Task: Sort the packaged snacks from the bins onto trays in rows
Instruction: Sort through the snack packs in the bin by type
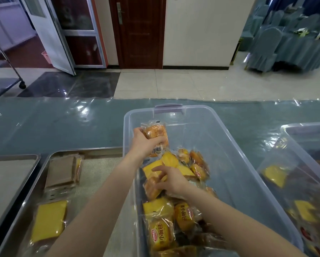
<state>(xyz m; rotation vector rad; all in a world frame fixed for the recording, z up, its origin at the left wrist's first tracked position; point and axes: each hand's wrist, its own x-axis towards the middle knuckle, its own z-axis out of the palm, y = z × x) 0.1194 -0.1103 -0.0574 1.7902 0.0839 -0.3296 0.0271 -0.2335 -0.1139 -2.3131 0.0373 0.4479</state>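
While the left hand (pixel 144 143) holds its grip clamped on a wrapped bun (pixel 156 134) above the clear bin (pixel 229 164), the right hand (pixel 171 180), fingers spread, rests on snacks (pixel 183 216) inside

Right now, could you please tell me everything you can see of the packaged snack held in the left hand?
The packaged snack is a golden-brown, flaky-looking pastry sealed in clear, crinkly plastic wrap with a white barcode label near its lower end. It is held up above the far, empty part of the clear plastic bin, clear of the snack pile below. The left hand grips it from the left side, fingers wrapped across its lower half. Nothing else touches it; the right hand is down among the pile.
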